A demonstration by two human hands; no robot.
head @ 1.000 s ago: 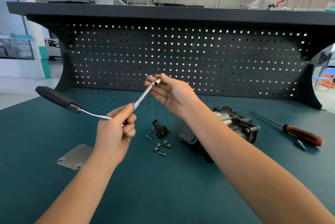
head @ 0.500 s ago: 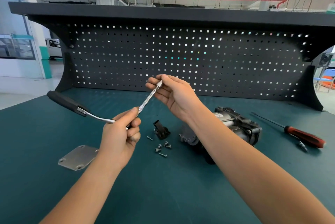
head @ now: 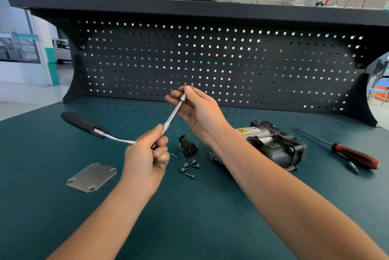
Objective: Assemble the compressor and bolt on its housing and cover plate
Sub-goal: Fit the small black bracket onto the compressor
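Teal workbench (head: 189,217) before a dark pegboard (head: 210,53), factory hall behind. My left hand (head: 145,156) grips the flexible driver (head: 174,112) mid-shaft; my right hand (head: 197,112) pinches its tip, apparently seating a bit. Compressor (head: 275,148), housing (head: 187,147), bolts (head: 184,168) and cover plate (head: 92,177) lie unassembled below. Next, I judge: carry the driver to a bolt.

The left hand (head: 145,158) and right hand (head: 197,112) are bare, as are both forearms above the teal workbench (head: 189,228); fingernails are short.
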